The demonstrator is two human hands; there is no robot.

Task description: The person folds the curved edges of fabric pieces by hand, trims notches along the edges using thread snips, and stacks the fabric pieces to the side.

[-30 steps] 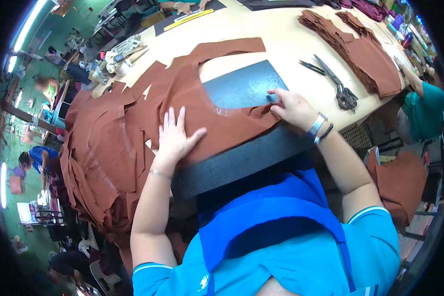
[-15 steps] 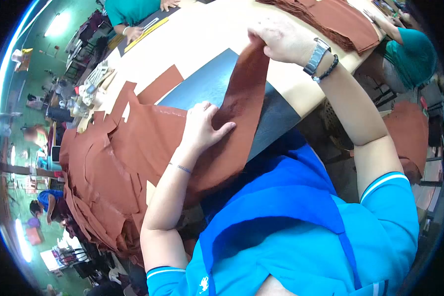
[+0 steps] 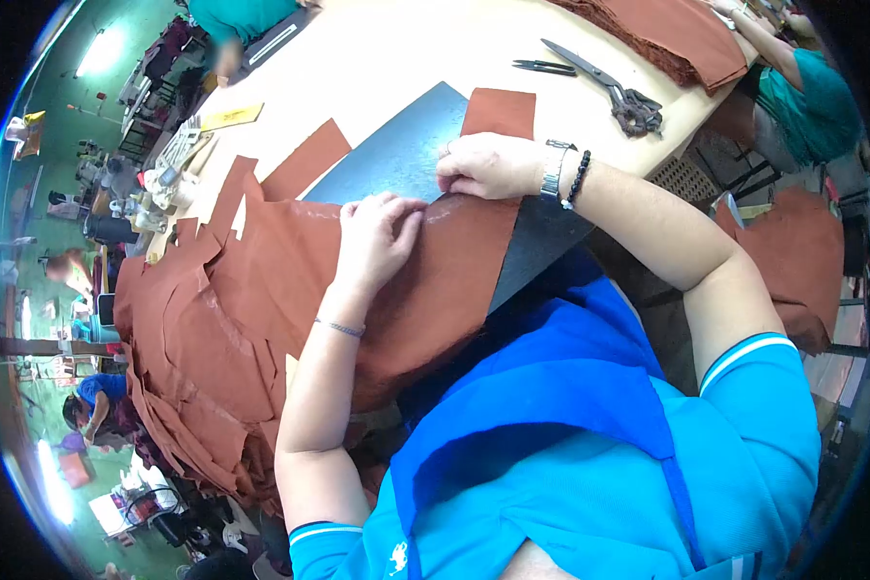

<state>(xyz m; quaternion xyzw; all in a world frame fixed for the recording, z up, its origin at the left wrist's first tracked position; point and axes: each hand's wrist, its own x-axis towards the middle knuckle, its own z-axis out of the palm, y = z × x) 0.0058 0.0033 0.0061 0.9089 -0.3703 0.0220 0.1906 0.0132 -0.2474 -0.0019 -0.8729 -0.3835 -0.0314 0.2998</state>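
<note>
A large sheet of reddish-brown leather (image 3: 445, 280) lies partly over a dark board (image 3: 406, 135) in front of me. My left hand (image 3: 377, 237) rests at the sheet's upper edge, thumb and fingers closed on it. Close beside it, my right hand (image 3: 493, 166) pinches the same edge, its fingertips partly hidden. Just beyond my right hand, a flat rectangular part of brown leather (image 3: 499, 111) shows on the board; its join to the sheet is hidden by the hand.
Large black-handled scissors (image 3: 614, 87) and small thread snips (image 3: 544, 68) lie at the back right. Piled leather (image 3: 193, 358) hangs over the left edge. Stacked leather (image 3: 667, 39) sits at the far right. Co-workers in green (image 3: 807, 106) sit around the table (image 3: 377, 58).
My right hand has come down and left from holding the leather raised, to beside my left hand. The scissors and snips have come into view. A co-worker's hand and ruler shifted.
</note>
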